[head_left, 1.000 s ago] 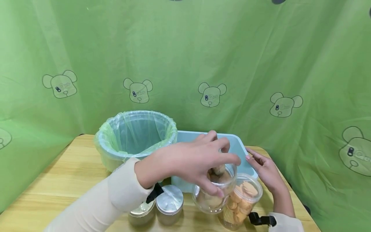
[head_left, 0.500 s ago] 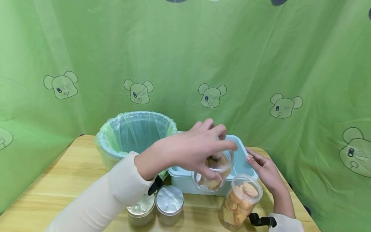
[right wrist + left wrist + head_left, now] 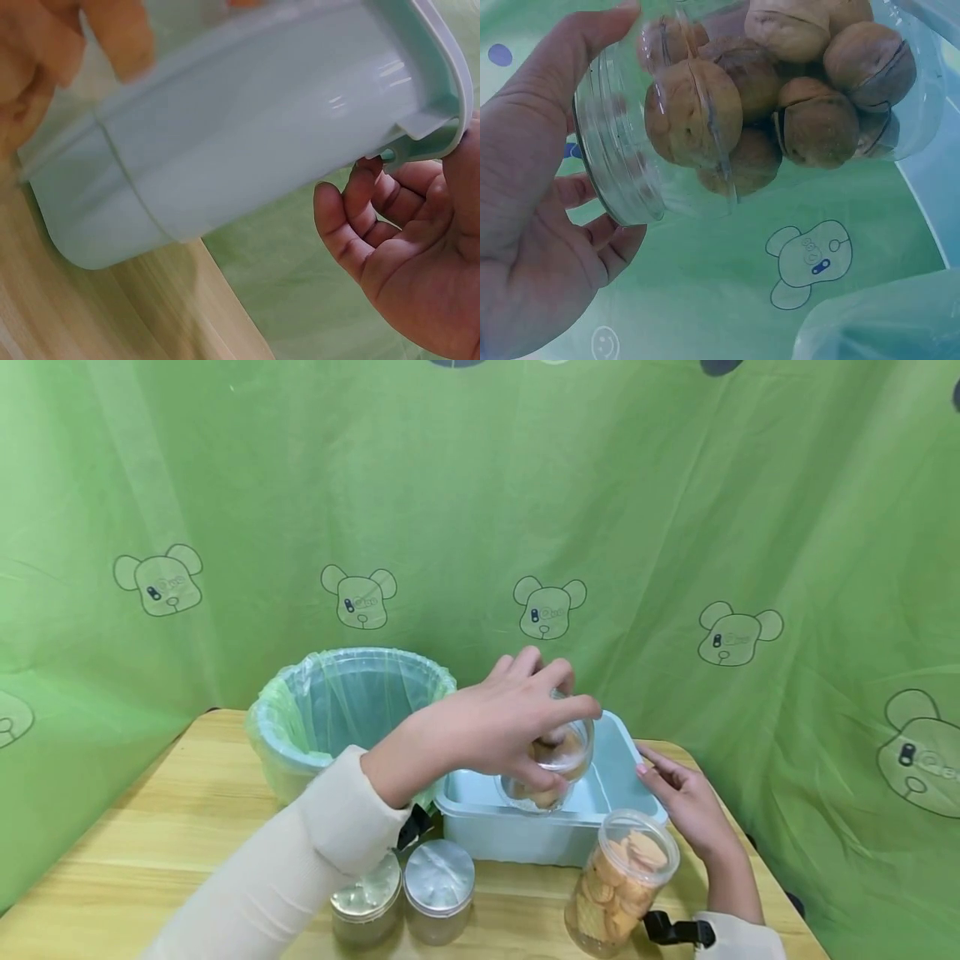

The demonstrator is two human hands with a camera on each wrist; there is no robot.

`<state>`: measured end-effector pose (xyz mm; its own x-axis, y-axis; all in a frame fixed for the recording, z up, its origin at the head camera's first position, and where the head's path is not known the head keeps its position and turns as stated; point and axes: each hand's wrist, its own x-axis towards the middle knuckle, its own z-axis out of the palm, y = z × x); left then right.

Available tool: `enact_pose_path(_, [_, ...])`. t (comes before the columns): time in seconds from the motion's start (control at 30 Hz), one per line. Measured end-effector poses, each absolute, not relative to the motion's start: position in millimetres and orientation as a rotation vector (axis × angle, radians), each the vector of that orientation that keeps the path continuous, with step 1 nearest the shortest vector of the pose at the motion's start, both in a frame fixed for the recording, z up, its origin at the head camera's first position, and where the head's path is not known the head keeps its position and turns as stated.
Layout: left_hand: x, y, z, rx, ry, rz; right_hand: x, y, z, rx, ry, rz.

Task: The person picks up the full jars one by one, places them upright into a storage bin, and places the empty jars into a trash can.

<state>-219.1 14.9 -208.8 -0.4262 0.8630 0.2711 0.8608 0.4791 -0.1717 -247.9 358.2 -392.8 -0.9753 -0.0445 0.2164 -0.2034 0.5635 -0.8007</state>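
Lifted higher, the walnut jar [image 3: 546,764] hangs upright over the bin [image 3: 517,831], left hand [image 3: 491,735] gripping its rim.

The right hand [image 3: 409,247] sits at the end of a pale blue plastic bin [image 3: 247,150], its curled fingers [image 3: 352,206] just under the bin's rim handle; the bin rests on a wooden table [image 3: 90,315], green cloth [image 3: 300,300] behind

Two bare hands, left hand [image 3: 498,735] and right hand [image 3: 686,806], long cream sleeves [image 3: 300,860] reaching the wrists, smooth plain fabric, a black strap [image 3: 414,827] at the left cuff, another black strap with buckle [image 3: 675,930] at the right cuff
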Motion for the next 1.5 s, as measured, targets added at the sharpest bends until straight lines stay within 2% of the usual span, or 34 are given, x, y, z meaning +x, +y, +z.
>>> enact_pose_path(0.43, [-239.2,26.7,-224.2,-1.365,-2.471,0.005,-248.7,357.3,-392.2,0.204,-2.620,1.404])
enact_pose_path(1.5, [-278.0,46.9,-287.9,-1.253,-2.663,0.076,-249.6,358.4,-391.8,0.208,-2.625,1.365])
